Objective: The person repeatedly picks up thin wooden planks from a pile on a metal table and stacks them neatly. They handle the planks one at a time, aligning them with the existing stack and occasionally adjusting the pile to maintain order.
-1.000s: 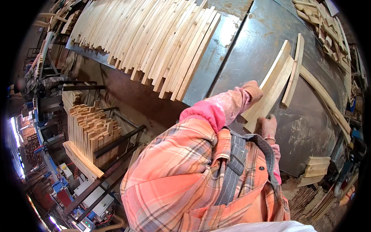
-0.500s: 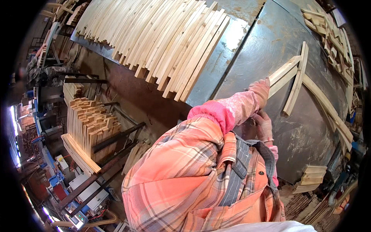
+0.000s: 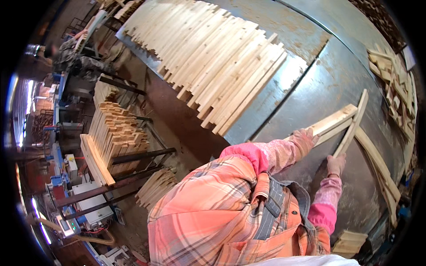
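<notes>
Wooden slats [image 3: 335,122], pale, flat and straight-edged with squared ends, lay under the left hand [image 3: 304,137], which wore a pink fabric glove and pressed down on their near ends; whether its fingers curled around them could not be told. One narrower slat [image 3: 353,122] stood slanted across them, and the gloved right hand [image 3: 336,164] was closed around its lower end. Both lay on the grey, scuffed metal desk [image 3: 328,80], toward its right edge. A long curved strip of wood [image 3: 377,164] ran just beside them along that edge. Across the desk's far left part, a broad fan of similar pale slats [image 3: 213,53] overlapped one another, ends stepped unevenly. A heap of short offcuts [image 3: 392,84] sat at the far right corner, partly cut off by the dark rim. Beyond the left edge, a rack [image 3: 113,133] held stacked slats end-up.
</notes>
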Demonstrator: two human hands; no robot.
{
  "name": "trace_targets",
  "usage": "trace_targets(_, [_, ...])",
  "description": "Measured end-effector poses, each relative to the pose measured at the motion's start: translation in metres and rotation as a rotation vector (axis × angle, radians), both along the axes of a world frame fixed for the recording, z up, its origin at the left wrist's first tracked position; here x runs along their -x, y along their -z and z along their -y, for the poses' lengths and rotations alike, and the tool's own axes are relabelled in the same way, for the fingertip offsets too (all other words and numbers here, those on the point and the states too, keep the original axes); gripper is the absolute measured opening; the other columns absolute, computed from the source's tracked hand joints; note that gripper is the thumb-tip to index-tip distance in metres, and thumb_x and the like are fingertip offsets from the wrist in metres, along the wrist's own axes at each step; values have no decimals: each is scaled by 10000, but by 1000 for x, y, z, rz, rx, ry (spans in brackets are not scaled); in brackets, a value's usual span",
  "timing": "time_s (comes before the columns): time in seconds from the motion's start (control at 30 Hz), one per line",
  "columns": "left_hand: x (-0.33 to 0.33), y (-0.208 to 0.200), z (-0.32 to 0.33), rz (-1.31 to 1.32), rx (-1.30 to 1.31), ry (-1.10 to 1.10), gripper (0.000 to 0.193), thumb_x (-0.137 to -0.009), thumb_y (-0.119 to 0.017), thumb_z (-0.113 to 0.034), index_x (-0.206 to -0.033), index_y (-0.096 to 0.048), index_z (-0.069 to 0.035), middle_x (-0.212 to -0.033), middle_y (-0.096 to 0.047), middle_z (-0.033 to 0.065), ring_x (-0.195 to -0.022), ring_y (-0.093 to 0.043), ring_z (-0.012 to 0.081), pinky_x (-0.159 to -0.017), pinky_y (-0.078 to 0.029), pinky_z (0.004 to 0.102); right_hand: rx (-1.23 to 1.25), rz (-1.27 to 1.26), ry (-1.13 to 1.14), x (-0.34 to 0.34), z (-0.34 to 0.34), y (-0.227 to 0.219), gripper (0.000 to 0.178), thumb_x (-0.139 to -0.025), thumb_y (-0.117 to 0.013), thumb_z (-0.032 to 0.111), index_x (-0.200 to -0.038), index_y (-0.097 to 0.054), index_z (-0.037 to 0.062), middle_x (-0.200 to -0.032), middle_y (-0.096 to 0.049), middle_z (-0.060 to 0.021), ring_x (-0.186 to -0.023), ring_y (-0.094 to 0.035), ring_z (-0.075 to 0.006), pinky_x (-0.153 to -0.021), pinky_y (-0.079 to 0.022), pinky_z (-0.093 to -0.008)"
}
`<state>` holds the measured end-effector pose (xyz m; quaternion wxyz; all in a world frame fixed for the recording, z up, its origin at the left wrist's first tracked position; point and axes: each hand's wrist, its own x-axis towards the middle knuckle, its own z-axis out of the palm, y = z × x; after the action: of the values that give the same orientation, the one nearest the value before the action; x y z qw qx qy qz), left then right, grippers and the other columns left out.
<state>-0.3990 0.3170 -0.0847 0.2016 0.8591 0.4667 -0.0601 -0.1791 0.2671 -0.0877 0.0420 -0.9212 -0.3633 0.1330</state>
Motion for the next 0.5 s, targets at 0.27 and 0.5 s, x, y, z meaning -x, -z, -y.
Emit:
trace_targets(0.27, [77,-9,-65,228,104,-259,386,-893,-647,-202,-1244,-650,-44,-1164,-698,272,-1119,-673,450,-936,-562,506,-406,-834,-45,52,11,25,357,-849,-636,243,-1077,-700,-25,-1071,-716,-254,-1034,-671,-419,-893,-508,-484])
trace_targets(0.5, [105,5,-28,315,235,-477,750,-839,-735,-296,-1479,-469,-10,-1309,-630,280,-1205,-622,453,-1020,-517,480,-100,-852,-79,155,74,5,394,-867,-675,222,-1189,-664,-5,-1117,-711,-269,-1059,-684,-436,-899,-552,-464])
